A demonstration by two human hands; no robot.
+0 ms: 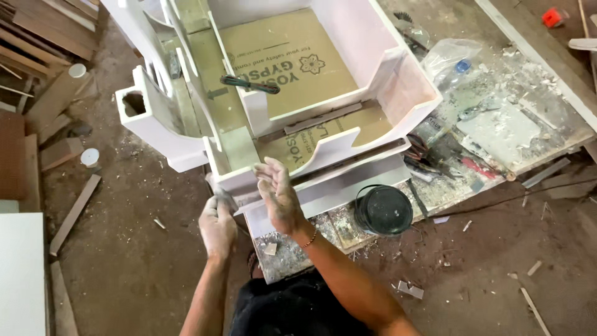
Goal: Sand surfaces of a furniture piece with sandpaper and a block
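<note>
You stand over a dusty table (497,134) strewn with plaster crumbs, on a dirt floor (130,249) littered with wood offcuts; planks lie far left. A black round tub (384,210) sits at the table's near edge. The white plaster moulding (292,93), boxy with brown board inside, fills the middle. Your left hand (217,224) is clenched on a small grey scrap at its near rim; your right hand (278,194) hovers beside it, fingers released.

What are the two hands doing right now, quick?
Left hand: closed around a small grey thing; what it is cannot be told.
Right hand: open, fingers spread, holding nothing, beside the white plaster piece.
</note>
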